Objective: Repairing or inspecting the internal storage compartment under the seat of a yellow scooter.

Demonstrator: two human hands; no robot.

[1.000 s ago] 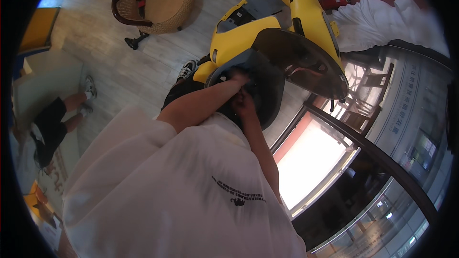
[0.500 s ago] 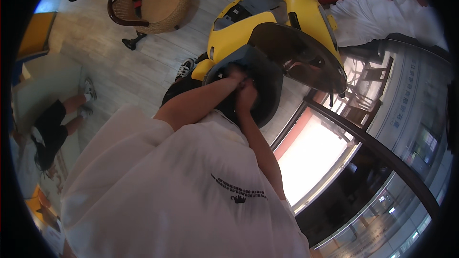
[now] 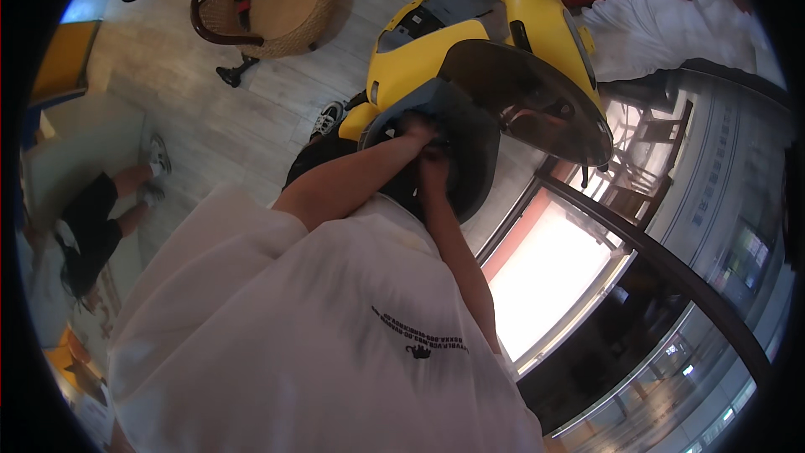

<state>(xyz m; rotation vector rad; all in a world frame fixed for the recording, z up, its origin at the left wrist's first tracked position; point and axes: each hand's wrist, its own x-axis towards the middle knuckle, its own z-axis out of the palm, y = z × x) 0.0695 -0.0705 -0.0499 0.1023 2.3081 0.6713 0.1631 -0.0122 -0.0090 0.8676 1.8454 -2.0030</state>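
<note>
A dark, hollow shell-shaped piece (image 3: 476, 147) lies right in front of my body, against the yellow scooter (image 3: 402, 67). Both my hands reach into its shadowed inside and nearly meet there. My left hand (image 3: 418, 129) comes in from the left, its fingers bunched and blurred in the shade. Just below it, my right hand (image 3: 433, 171) looks closed, with the fingertips lost in the dark. Whatever lies between the two hands is too dim to make out. Beyond the shell, a smoked windshield (image 3: 528, 101) leans out from the scooter's front.
A round wicker chair (image 3: 293, 4) stands on the wooden floor at the far left. Another person in black shorts (image 3: 90, 216) is at the left edge. White cloth (image 3: 662, 29) lies at the upper right. A dark rail (image 3: 646, 243) crosses the right side.
My right hand has shifted slightly down from my left, and its fingers reach further into the shadow. My left hand stays almost in place. The view has drifted a little.
</note>
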